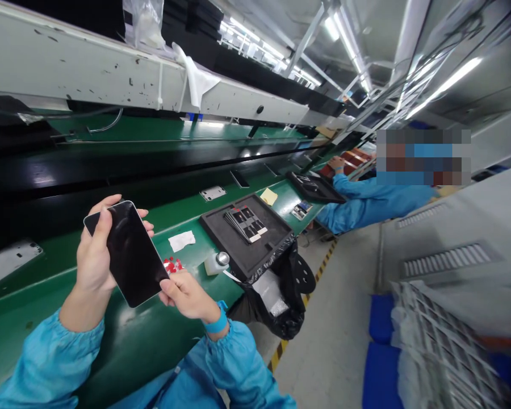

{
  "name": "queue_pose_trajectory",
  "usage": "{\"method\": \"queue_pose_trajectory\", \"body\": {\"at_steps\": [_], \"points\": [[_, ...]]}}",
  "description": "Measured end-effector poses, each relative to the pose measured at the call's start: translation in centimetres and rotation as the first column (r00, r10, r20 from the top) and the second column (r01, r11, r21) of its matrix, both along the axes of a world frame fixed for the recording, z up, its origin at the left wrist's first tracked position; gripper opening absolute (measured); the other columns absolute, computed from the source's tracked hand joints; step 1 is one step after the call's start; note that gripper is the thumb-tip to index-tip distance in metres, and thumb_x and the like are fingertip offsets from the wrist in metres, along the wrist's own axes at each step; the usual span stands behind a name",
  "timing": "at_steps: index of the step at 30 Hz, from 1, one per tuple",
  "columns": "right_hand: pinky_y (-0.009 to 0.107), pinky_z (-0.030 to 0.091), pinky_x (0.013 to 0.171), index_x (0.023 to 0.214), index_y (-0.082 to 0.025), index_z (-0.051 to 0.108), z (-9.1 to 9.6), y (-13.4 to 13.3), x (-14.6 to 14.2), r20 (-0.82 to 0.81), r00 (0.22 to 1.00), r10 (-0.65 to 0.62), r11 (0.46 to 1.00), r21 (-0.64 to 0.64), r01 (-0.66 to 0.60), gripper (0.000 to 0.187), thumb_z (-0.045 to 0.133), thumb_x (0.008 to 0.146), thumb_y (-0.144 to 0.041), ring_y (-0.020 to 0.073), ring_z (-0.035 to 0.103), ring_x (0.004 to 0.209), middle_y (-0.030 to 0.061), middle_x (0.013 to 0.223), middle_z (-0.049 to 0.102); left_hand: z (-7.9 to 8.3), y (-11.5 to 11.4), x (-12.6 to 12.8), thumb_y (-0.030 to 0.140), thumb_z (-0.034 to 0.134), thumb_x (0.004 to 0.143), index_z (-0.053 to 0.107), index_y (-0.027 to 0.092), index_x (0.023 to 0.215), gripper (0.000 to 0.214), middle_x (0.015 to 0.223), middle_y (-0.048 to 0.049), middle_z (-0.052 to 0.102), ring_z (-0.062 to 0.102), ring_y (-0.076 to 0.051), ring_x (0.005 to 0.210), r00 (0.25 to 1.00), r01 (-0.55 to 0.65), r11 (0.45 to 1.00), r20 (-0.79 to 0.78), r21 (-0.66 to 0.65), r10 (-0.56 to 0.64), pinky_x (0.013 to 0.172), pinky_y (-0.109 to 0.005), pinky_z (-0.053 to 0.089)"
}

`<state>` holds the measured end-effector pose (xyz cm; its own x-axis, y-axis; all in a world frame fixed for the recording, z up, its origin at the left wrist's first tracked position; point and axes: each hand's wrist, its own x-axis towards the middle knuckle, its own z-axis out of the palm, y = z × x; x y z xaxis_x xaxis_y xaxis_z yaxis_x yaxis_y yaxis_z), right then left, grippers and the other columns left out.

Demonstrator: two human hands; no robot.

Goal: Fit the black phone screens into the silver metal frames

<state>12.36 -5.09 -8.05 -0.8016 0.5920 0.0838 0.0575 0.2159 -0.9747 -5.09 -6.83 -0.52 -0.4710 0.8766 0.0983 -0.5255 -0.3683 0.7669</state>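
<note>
left hand (92, 258) grips phone (130, 253) | right hand (187, 295) pinches corner

Loose bright-blue sleeves (46, 363) are worn, gathered at the cuffs; a blue wristband (217, 324) is seen by the right hand (187, 295).

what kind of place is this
Most likely a phone assembly line in a factory: the left hand and right hand hold a phone over a long green bench, with a black tray of parts and a co-worker's sleeve beyond.
</note>
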Motion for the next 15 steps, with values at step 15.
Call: {"method": "queue_pose_trajectory", "body": {"at_steps": [15], "points": [[0.023,0.049,0.046,0.063,-0.018,0.063,-0.4,-0.3,-2.9,-0.18,0.982,0.063,0.918,-0.376,-0.128,0.066,0.082,0.065,-0.081,0.0104,0.059,0.048,0.0001,0.058,0.064,-0.1,0.0,1.5,0.059,0.072,0.094,0.068,0.027,0.114,0.038,0.093,-0.0024,0.081,0.075,-0.018,0.071,0.936,-0.337,0.925,-0.041,0.177,0.349,0.065,-0.03,0.068]]}}
